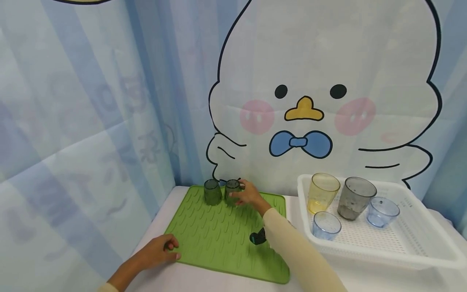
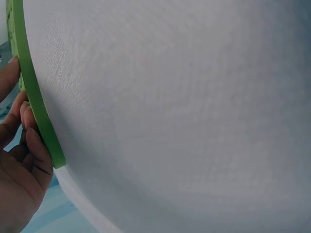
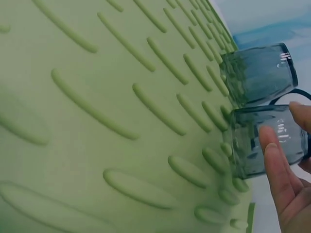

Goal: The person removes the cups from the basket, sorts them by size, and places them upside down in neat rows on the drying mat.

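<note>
On the far left part of a green ridged mat (image 1: 219, 239), two dark grey-green glasses stand side by side. My right hand (image 1: 249, 193) grips the right one, a glass mug (image 1: 230, 194) with a dark handle. In the right wrist view its fingers (image 3: 276, 167) lie along the mug's wall, and the mug touches the mat. The other dark glass (image 1: 212, 193) stands just left of it, close but untouched by the hand. Down at the mat's near left corner, my left hand (image 1: 159, 252) rests with loosely curved fingers against the mat's edge (image 2: 41, 111).
A white perforated basket (image 1: 419, 243) stands right of the mat. It holds a yellow tumbler (image 1: 322, 192), a grey tumbler (image 1: 355, 198) and two small blue glasses (image 1: 382, 211). A printed curtain (image 1: 299, 61) hangs behind the white tabletop (image 1: 149, 280) and along its left side.
</note>
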`<state>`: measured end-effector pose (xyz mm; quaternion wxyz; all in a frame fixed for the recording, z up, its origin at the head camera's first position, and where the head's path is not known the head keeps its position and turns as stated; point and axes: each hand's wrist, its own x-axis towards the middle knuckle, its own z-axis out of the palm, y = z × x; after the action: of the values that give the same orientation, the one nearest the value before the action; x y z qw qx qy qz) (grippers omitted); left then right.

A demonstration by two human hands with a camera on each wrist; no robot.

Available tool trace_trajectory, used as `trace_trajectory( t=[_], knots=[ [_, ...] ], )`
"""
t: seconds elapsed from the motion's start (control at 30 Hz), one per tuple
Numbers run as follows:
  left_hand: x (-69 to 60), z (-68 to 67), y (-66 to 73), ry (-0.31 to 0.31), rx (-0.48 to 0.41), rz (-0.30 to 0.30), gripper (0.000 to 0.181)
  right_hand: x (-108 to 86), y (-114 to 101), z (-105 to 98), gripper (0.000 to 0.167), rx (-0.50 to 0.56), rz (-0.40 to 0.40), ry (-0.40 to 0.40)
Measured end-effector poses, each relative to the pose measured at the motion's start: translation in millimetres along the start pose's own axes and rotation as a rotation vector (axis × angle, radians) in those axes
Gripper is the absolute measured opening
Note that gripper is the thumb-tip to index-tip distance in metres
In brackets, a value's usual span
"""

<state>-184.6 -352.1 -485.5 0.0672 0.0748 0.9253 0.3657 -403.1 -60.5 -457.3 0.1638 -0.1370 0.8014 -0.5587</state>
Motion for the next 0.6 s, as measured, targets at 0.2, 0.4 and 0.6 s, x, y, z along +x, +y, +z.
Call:
trace_trajectory(
  t=[0.2, 0.4, 0.6],
  knots=[
    [2.5, 1.0, 1.6, -0.008, -0.003, 0.016, 0.028, -5.6, -1, -7, 0.084, -0.019, 0.006, -0.016],
    [2.9, 0.3, 1.9, -0.024, -0.017, 0.031, 0.029, -13.6, -3, -12, 0.086, -0.042, -0.001, -0.021],
    [1.3, -1.9, -0.2, -0.026, 0.002, 0.022, 0.029, -24.7, -11, -19, 0.085, -0.114, -0.019, -0.035]
  ],
)
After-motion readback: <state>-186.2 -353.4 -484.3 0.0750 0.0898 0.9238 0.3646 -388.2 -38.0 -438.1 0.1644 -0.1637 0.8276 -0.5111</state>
